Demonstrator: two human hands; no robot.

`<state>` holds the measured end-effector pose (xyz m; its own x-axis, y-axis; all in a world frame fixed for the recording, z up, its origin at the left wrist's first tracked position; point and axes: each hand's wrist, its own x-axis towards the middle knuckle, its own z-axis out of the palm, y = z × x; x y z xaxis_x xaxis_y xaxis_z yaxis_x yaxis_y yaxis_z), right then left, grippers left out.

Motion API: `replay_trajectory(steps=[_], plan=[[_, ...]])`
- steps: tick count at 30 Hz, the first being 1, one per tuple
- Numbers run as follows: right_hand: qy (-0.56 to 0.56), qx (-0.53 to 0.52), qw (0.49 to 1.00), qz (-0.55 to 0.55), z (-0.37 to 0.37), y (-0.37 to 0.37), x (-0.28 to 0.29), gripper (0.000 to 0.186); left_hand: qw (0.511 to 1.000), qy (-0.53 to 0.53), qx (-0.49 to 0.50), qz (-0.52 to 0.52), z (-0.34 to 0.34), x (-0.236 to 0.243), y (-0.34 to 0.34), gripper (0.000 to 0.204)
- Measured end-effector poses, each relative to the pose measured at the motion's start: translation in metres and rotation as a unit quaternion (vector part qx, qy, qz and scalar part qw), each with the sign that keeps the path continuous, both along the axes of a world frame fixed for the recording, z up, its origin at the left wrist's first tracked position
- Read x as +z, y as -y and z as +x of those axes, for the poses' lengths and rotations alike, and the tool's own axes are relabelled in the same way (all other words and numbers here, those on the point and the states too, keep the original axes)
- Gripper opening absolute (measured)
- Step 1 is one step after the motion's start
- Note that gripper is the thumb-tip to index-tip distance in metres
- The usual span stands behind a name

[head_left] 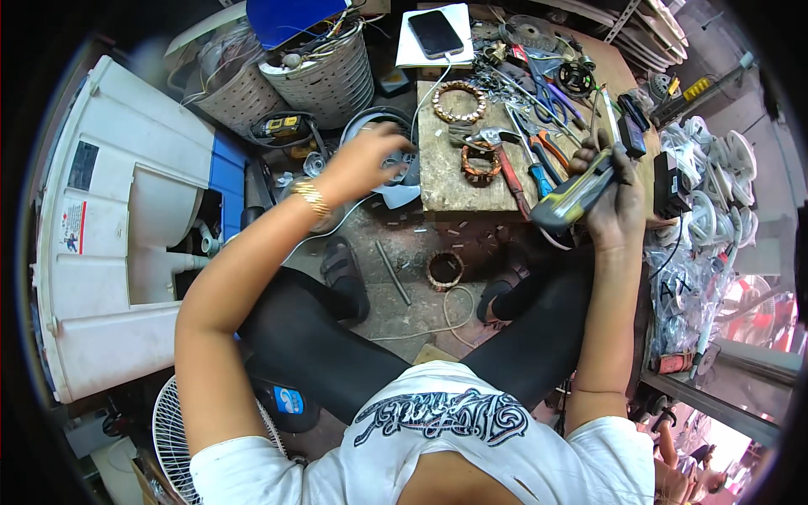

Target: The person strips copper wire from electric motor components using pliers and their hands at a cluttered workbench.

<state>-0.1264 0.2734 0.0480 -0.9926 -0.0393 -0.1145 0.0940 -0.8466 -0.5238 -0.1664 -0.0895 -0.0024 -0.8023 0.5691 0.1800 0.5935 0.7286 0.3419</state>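
Both arms reach forward from the white T-shirt (pixel 438 421). The left arm (pixel 240 282) bends, elbow out to the shirt's left, forearm slanting inward; the left hand (pixel 369 164), slightly blurred, hovers ahead of the shirt with fingers loosely spread. The right arm (pixel 608 328) extends nearly straight along the shirt's right, the right hand (pixel 612 210) palm mostly up, fingers curled in a grip.

Here's the right hand (pixel 613 198) gripping a black-and-yellow device (pixel 572 202) by the right side of the wooden bench (pixel 442 189); the left hand (pixel 370 160), fingers loosely spread, hovers by a bucket (pixel 389 113) on the left. Between them, a red-handled hammer (pixel 509 175); far off, a phone (pixel 436 34).
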Motion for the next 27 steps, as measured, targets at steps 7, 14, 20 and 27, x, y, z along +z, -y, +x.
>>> replay_trajectory(steps=[7,14,20,27], plan=[[-0.053,0.107,0.992,0.042,0.017,0.019,0.010,0.047,0.993,-0.076,-0.030,-0.081,-0.009,-0.035,-0.089,0.040],[-0.118,0.074,0.735,0.663,0.033,0.042,0.012,0.027,0.966,0.202,-0.140,0.074,-0.006,0.010,-0.080,0.025],[-0.217,0.163,0.665,0.696,0.038,0.067,0.003,0.029,0.947,0.262,-0.101,0.154,0.047,0.062,-0.066,0.028],[-0.262,0.037,0.707,0.656,0.046,0.091,0.009,0.023,0.651,0.381,0.233,0.614,0.114,0.039,-0.067,0.037]])
